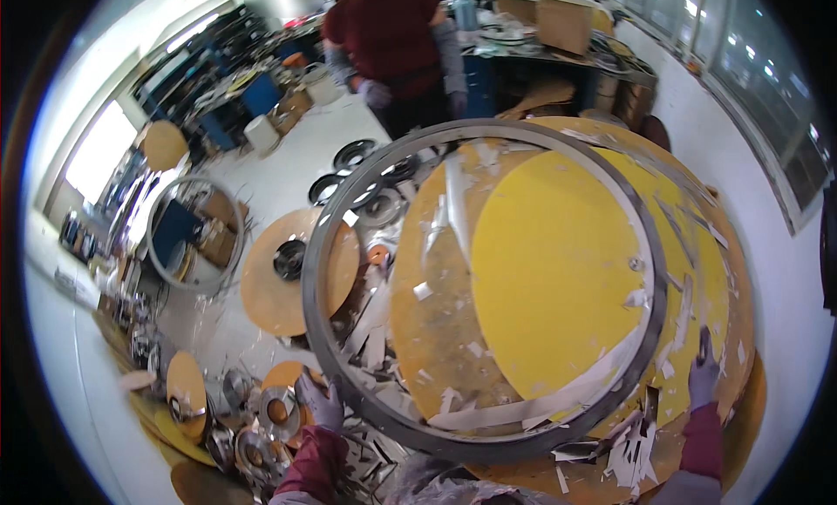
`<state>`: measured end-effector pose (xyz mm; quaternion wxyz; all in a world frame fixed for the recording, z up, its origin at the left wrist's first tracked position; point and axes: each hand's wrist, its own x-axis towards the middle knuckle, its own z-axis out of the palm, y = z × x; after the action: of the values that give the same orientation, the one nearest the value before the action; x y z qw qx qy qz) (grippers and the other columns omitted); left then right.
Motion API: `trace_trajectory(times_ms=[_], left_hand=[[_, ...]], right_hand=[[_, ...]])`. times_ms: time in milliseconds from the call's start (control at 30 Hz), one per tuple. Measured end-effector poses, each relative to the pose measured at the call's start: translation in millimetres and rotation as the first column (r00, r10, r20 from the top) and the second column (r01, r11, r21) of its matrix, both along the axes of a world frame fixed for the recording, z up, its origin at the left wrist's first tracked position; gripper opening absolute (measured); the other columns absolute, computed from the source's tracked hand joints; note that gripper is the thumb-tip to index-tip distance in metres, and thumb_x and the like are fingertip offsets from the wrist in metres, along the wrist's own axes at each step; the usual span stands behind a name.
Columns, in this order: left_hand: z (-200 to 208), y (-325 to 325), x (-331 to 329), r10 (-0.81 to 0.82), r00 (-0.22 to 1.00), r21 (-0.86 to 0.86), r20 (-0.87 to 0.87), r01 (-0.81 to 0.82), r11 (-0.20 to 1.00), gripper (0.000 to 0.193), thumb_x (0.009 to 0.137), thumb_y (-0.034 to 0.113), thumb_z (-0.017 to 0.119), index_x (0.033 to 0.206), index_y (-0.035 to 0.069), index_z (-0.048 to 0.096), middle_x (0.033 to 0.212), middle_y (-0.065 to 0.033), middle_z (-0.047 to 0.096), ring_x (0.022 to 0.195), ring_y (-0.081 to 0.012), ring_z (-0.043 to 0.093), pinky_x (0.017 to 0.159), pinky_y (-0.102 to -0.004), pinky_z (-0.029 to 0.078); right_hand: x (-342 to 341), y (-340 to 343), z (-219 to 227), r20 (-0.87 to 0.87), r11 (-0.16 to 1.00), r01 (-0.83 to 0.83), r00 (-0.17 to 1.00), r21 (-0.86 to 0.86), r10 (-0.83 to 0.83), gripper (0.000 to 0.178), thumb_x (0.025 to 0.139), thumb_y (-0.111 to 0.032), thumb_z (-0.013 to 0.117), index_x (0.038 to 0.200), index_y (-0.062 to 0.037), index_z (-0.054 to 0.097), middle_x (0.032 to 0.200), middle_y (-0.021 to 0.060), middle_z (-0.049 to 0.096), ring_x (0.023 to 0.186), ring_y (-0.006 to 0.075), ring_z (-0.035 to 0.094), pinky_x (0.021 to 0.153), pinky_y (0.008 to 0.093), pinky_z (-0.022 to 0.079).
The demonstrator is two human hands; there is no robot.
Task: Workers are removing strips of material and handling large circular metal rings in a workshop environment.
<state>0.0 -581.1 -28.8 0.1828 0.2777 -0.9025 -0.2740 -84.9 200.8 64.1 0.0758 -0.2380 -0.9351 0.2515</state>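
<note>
Large round ring [488,447], grey, narrow-walled: darker outer edge, paler inner band, open middle. It takes up the centre of the view, over a yellow disc [558,270] and tan board [436,331], both showing through the opening. Its left side reaches past the board, above the floor [192,322]. Cannot tell whether it lies flat or slightly raised.

Left hand [321,405], gloved, at the ring's lower-left outer edge; ring lies up and to the right of it. Fingers partly bent; cannot tell whether they grip the rim or only rest beside it. Shiny metal rings [279,412] just left of this hand.

Right hand [703,381], also gloved, wrapped round a dark tool [704,338], narrow, pointing away from the body; exact kind unclear. This hand is outside the ring, right of its lower-right curve, over the littered boards. Pale scraps [635,457] lie nearer the body.
</note>
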Motion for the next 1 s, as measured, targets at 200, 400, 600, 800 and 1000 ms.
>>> trace_trajectory(times_ms=[200, 400, 600, 800, 1000], left_hand=[[-28.4, 14.7, 27.5, 0.001, 1.0, 0.953, 0.008, -0.008, 0.302, 0.05, 0.103, 0.042, 0.045, 0.131, 0.0, 0.047, 0.108, -0.012, 0.061, 0.101, -0.0234, 0.061, 0.086, -0.0323, 0.051], [-6.6, 12.8, -18.6, 0.052, 0.998, 0.99, 0.041, -0.034, -0.136, 0.053, 0.093, 0.039, 0.064, 0.128, 0.002, 0.05, 0.112, -0.0119, 0.061, 0.101, -0.0237, 0.062, 0.084, -0.0409, 0.053], [7.9, 13.2, -25.2, -0.102, 0.989, 0.982, -0.105, 0.087, -0.166, 0.045, 0.093, 0.029, 0.064, 0.125, -0.001, 0.053, 0.114, -0.0164, 0.063, 0.106, -0.0309, 0.063, 0.094, -0.0438, 0.051], [-11.1, -14.2, 1.3, -0.077, 0.994, 0.964, 0.072, -0.089, -0.25, 0.034, 0.102, 0.019, 0.052, 0.128, -0.003, 0.053, 0.12, -0.0192, 0.06, 0.11, -0.0272, 0.059, 0.09, -0.0371, 0.05], [-41.4, -15.2, -7.7, -0.262, 0.965, 0.966, 0.02, 0.049, 0.255, 0.033, 0.103, 0.026, 0.049, 0.118, -0.002, 0.055, 0.11, -0.0196, 0.061, 0.099, -0.028, 0.062, 0.08, -0.0422, 0.053]], right_hand=[[46.9, -23.5, 8.4, 0.431, 0.822, -0.256, 0.902, 0.509, 0.014, 0.057, 0.085, -0.015, 0.065, 0.141, -0.0124, 0.051, 0.128, 0.0238, 0.058, 0.109, 0.0376, 0.059, 0.096, 0.0416, 0.047], [-30.9, -272.1, 52.9, 0.011, 0.8, -0.538, 0.831, 0.265, 0.556, 0.058, 0.081, -0.02, 0.072, 0.134, -0.0053, 0.053, 0.138, 0.0203, 0.05, 0.13, 0.0386, 0.044, 0.109, 0.0474, 0.033], [-177.9, -458.8, 63.2, 0.047, 0.471, -0.768, 0.541, 0.435, 0.84, 0.074, 0.087, -0.047, 0.063, 0.142, -0.0021, 0.042, 0.145, 0.0218, 0.041, 0.137, 0.0395, 0.036, 0.114, 0.0471, 0.029], [-400.3, -551.3, 26.3, -0.045, 0.595, -0.623, 0.671, 0.508, 0.74, 0.082, 0.087, -0.051, 0.061, 0.144, 0.0017, 0.034, 0.143, 0.0225, 0.044, 0.136, 0.0371, 0.038, 0.113, 0.0465, 0.03], [-511.1, -518.2, 8.1, 0.204, 0.792, -0.47, 0.883, 0.391, 0.423, 0.093, 0.088, -0.05, 0.054, 0.151, 0.0047, 0.014, 0.116, 0.0262, 0.065, 0.105, 0.0377, 0.065, 0.096, 0.0457, 0.046]])
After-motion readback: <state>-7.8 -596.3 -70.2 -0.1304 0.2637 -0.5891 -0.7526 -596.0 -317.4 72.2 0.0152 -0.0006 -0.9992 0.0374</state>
